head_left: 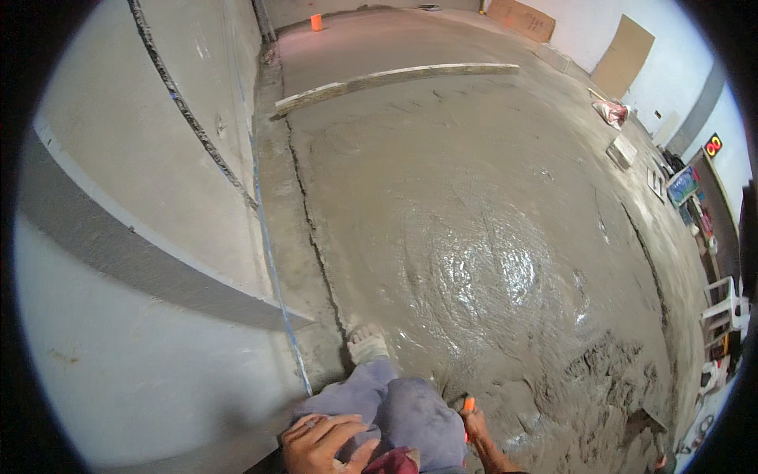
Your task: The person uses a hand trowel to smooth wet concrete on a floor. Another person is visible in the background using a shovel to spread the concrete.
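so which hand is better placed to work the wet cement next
Probably the right hand: it grips an orange handle close to the wet cement. The left hand is at the bent leg, with no visible tool.

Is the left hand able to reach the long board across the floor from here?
Probably not: the left hand rests at the trouser leg, and a broad stretch of wet cement lies between it and the board.
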A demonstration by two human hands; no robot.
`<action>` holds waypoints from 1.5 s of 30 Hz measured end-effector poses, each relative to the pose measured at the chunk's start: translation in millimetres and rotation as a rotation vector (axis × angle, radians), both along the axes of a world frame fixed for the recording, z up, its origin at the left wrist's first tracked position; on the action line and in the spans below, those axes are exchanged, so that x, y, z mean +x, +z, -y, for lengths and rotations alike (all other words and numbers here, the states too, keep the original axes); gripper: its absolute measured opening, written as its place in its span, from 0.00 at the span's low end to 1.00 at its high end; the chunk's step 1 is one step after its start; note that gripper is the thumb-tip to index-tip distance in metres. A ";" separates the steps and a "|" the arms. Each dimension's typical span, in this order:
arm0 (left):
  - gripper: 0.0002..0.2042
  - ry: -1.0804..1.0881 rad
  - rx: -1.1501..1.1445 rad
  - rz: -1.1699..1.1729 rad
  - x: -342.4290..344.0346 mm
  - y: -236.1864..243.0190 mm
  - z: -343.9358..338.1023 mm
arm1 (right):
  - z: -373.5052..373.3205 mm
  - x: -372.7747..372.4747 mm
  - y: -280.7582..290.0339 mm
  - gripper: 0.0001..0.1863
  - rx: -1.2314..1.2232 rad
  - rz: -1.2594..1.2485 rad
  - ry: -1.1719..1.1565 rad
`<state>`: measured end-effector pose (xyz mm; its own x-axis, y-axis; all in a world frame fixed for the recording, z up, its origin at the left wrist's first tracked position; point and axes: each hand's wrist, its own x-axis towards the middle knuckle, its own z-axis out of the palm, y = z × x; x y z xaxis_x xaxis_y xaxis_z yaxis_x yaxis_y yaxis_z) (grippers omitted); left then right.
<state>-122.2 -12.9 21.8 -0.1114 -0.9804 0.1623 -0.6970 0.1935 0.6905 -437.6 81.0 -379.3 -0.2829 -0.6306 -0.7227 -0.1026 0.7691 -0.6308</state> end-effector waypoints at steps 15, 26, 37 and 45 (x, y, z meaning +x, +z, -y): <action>0.07 0.051 -0.068 -0.003 0.8 -3.7 -4.7 | 393.2 133.9 160.5 0.13 -0.626 -0.737 0.591; 0.09 0.010 -0.114 0.100 -4.2 -14.6 -13.1 | 261.9 -48.0 81.4 0.15 -0.109 -0.569 0.510; 0.10 -0.839 0.597 -0.719 -42.6 28.3 -65.1 | -1.3 -222.9 130.5 0.19 0.132 -0.981 0.442; 0.05 -0.846 0.282 -0.863 -99.6 52.1 -90.8 | -70.0 -300.2 146.8 0.12 0.136 -1.135 0.725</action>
